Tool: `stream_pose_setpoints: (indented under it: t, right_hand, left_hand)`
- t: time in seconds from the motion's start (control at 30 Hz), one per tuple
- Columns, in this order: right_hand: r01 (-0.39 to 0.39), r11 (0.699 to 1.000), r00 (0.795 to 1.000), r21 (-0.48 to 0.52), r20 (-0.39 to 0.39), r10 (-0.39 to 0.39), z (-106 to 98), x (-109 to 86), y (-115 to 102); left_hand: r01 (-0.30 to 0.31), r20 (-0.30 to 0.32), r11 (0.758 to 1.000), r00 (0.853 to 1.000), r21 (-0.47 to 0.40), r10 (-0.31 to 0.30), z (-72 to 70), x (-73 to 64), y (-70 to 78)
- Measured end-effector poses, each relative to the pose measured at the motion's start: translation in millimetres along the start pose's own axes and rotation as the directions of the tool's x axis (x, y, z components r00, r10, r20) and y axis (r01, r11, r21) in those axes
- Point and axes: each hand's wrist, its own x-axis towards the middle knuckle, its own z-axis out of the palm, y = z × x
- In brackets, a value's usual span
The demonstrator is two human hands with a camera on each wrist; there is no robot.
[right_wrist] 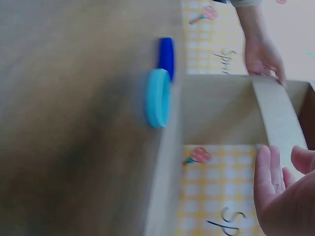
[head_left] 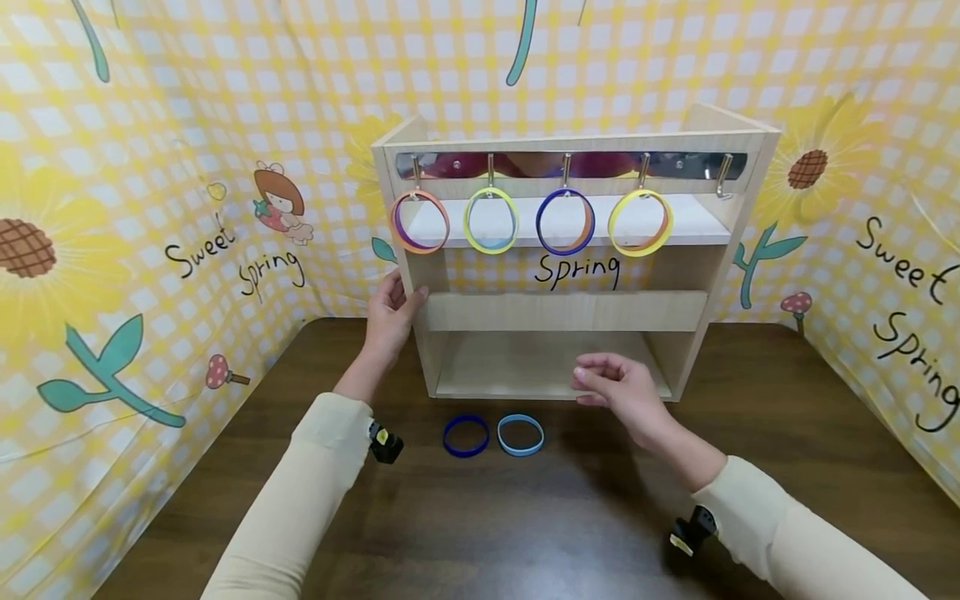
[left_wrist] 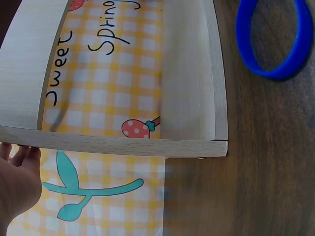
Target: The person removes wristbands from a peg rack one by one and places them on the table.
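My left hand (head_left: 388,315) holds the left side board of a small wooden shelf (head_left: 570,312), the thumb at its front edge and the fingers on the outer side. My right hand (head_left: 618,392) hovers before the shelf's lower compartment, fingers loosely bent, with nothing in it. A dark blue wristband (head_left: 466,454) and a light blue wristband (head_left: 521,452) lie on the table between the hands. Hanging from the shelf's hooks are an orange-and-purple wristband (head_left: 446,221), a yellow-green one (head_left: 467,223), a blue-and-orange one (head_left: 539,225) and a yellow one (head_left: 613,229).
A shiny metal strip (head_left: 517,164) with hooks runs across the shelf's top front; its rightmost hook (head_left: 723,177) carries no band. Yellow checked cloth (head_left: 315,100) surrounds the dark wooden table (head_left: 480,533) at the back and sides.
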Motion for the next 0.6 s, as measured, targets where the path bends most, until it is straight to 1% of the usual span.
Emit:
stream_pose_setpoints:
  t: [0.1, 0.17, 0.23, 0.4, 0.6]
  right_hand:
    - [0.046, 0.999, 0.999, -0.013, -0.019, -0.046, -6.6, 1.2, -13.6]
    - [0.078, 0.997, 0.997, -0.004, -0.028, -0.078, -10.8, 1.9, -22.8]
    - [0.111, 0.994, 0.993, 0.008, -0.043, -0.111, -15.1, 2.8, -31.4]
    - [0.187, 0.979, 0.978, 0.077, -0.104, -0.179, -25.4, 5.8, -51.5]
    - [0.263, 0.946, 0.958, 0.189, -0.163, -0.234, -33.6, 8.5, -72.9]
  left_hand:
    - [0.000, -0.001, 1.000, 1.000, 0.003, 0.000, 0.1, 0.3, -0.7]
    - [0.007, -0.003, 1.000, 1.000, 0.008, -0.007, 0.2, 0.4, -0.4]
    - [0.004, -0.004, 1.000, 1.000, -0.002, -0.004, -1.6, 3.2, -5.5]
    - [-0.013, -0.014, 1.000, 1.000, -0.017, 0.012, -6.0, 11.8, -22.3]
    - [-0.030, -0.013, 0.999, 0.999, 0.022, 0.030, -6.4, 12.6, -26.7]
